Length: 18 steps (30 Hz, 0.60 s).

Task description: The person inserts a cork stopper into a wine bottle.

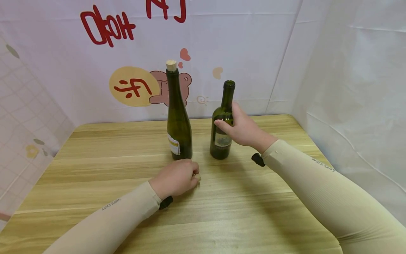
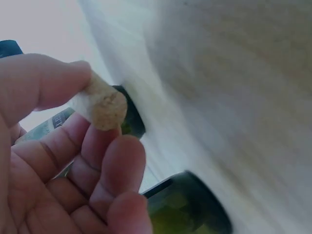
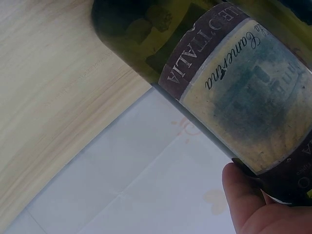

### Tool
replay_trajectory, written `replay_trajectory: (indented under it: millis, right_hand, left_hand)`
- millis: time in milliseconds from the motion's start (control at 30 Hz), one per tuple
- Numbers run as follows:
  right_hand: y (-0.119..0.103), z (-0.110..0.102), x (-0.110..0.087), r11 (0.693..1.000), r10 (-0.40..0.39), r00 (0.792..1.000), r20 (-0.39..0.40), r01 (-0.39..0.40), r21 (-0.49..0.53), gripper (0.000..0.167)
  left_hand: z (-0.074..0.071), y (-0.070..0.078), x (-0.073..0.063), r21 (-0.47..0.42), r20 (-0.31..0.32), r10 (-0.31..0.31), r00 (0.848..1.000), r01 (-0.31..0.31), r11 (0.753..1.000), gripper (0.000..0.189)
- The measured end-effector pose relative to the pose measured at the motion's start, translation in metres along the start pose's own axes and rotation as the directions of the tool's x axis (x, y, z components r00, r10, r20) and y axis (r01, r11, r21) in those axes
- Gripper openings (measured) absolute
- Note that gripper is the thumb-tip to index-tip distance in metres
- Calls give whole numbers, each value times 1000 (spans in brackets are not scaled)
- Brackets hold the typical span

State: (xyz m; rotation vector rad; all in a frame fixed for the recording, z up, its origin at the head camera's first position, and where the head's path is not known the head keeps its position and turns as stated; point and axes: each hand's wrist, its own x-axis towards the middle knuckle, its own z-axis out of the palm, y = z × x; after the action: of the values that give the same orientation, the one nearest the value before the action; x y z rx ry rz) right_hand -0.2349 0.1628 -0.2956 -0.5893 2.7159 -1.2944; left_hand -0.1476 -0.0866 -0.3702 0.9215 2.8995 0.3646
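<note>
My left hand pinches a cork between thumb and fingers, low over the table in front of the taller bottle. In the head view that cork is mostly hidden by the fingers. My right hand grips the shorter green wine bottle around its shoulder from the right side. This bottle stands upright, its mouth uncorked. Its printed label fills much of the right wrist view. To its left stands a taller green bottle with a cork in its mouth and a torn white and yellow label.
Both bottles are on a wood-grain table with rounded back corners. A white cloth backdrop with red lettering and a pink bear print hangs right behind it. More white cloth hangs along the right side.
</note>
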Motion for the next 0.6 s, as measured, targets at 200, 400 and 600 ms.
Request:
replay_trajectory:
  millis: [200, 400, 600]
  right_hand:
    - [-1, 0, -1, 1000, -20, 1000, 0, 20, 10, 54]
    - [-1, 0, -1, 1000, -32, 999, -10, 32, 0, 53]
    - [-1, 1, -2, 1000, -29, 999, -16, 29, -8, 52]
  left_hand:
    - [-6, 3, 3, -22, -39, -7, 999, 6, 1000, 9]
    - [-14, 8, 8, -48, -53, -34, 998, 32, 998, 11]
    - [-23, 11, 14, -88, -74, -51, 996, 45, 995, 9]
